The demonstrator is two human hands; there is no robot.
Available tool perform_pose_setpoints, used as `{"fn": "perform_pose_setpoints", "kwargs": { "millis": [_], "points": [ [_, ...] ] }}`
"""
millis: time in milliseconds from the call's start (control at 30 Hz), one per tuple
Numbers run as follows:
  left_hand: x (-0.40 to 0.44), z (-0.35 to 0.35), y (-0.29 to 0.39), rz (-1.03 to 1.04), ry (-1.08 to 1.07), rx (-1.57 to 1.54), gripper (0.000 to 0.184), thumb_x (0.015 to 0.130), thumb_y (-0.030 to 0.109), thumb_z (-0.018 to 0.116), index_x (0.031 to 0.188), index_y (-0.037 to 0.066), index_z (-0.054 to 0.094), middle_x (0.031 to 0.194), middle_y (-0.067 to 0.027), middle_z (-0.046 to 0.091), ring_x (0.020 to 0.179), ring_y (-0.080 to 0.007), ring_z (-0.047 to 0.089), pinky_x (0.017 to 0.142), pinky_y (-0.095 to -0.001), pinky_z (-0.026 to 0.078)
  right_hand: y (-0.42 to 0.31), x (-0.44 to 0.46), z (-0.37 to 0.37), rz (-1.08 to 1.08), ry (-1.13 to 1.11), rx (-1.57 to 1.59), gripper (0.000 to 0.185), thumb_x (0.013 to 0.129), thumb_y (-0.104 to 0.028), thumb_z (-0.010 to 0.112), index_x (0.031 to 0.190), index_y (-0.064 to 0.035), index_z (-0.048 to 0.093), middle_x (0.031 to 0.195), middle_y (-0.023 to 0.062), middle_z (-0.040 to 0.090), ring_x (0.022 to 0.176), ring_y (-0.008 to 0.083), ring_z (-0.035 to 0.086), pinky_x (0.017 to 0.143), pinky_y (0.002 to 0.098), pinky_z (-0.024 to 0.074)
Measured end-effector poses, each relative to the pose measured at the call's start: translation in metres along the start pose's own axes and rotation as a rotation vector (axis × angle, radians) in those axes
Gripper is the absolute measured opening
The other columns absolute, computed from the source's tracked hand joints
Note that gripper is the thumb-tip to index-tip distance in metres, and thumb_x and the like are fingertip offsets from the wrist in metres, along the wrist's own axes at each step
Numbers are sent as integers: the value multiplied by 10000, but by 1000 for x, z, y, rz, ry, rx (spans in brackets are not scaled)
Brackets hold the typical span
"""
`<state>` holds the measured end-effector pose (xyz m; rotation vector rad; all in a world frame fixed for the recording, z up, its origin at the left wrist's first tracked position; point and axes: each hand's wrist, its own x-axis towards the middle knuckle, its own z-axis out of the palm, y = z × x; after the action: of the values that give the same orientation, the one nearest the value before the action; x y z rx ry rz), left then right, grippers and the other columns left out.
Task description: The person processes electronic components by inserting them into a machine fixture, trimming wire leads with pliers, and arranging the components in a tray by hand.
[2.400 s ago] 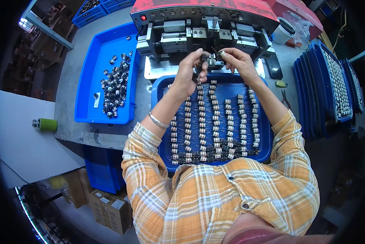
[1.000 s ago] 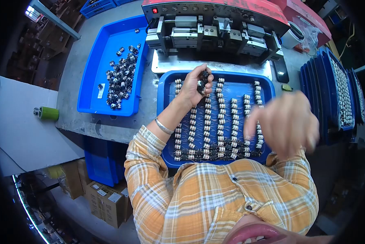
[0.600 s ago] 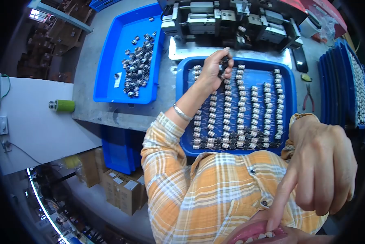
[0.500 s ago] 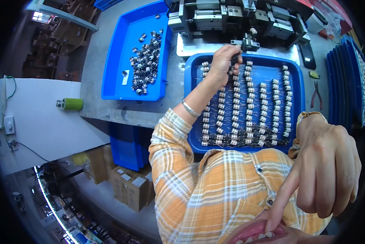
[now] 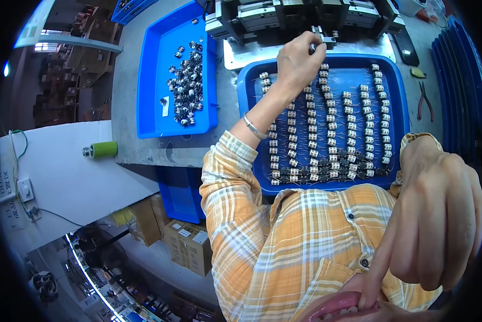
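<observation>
My left hand point(image 5: 301, 60) is over the far rim of a blue tray point(image 5: 404, 115), right in front of a metal machine point(image 5: 259, 20). Its fingers are curled round a small dark part point(image 5: 312, 49), mostly hidden by them. Rows of small white-and-black components point(image 5: 331, 118) with thin wire leads fill the tray. At the right, my right hand point(image 5: 436, 220) is raised close to the camera. Its index finger reaches to the mouth, the other fingers hang loosely bent, and nothing shows in it.
A blue bin point(image 5: 154, 115) with a loose heap of similar parts stands left of the tray. Pliers point(image 5: 425, 102) and a black phone-like slab point(image 5: 406, 49) lie to the right, beside stacked blue trays point(image 5: 455, 80). A green cylinder point(image 5: 104, 149) lies at the left.
My left hand has moved up and slightly left in view, and the dark parts in its palm show less. My right hand stays at the mouth. The whole view has shifted slightly.
</observation>
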<state>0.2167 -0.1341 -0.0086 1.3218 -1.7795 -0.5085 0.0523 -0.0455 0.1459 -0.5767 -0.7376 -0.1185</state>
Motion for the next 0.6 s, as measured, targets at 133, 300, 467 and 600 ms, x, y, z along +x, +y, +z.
{"fn": "perform_pose_setpoints", "kwargs": {
  "millis": [133, 300, 467, 600],
  "points": [
    [-6, 13, 14, 300, 9, 263, 110, 755, 148, 585, 791, 44, 596, 708, -112, 613, 636, -275, 609, 542, -345, 484, 3, 0, 2, -50, 15, 1, 272, 862, -95, 414, 907, 103, 596, 836, 249, 570, 765, 321, 584, 860, 670, 322],
    [-2, 25, 33, 158, -200, 451, 213, 780, 165, 558, 928, 13, 546, 747, -169, 622, 673, -308, 621, 572, -396, 500, 15, -11, 11, -183, 22, -78, 279, 845, -136, 486, 978, 92, 575, 864, 237, 577, 781, 343, 581, 807, 508, 437],
    [2, 20, 43, -171, -330, 310, 571, 763, 293, 568, 1212, -16, 398, 760, -229, 609, 748, -376, 598, 696, -445, 465, -31, -61, -21, -160, 560, -939, 278, 871, -197, 478, 1032, 13, 567, 670, 78, 523, 538, 138, 438, 527, 285, 340],
    [2, 33, 20, -334, -342, 62, 758, 725, 271, 577, 1303, -83, 238, 635, -119, 607, 644, -237, 611, 642, -324, 471, -55, -107, -90, 224, 1529, -1394, 314, 872, -241, 492, 1098, -30, 546, 541, -16, 485, 390, 16, 360, 345, 154, 274]
  ]
}}
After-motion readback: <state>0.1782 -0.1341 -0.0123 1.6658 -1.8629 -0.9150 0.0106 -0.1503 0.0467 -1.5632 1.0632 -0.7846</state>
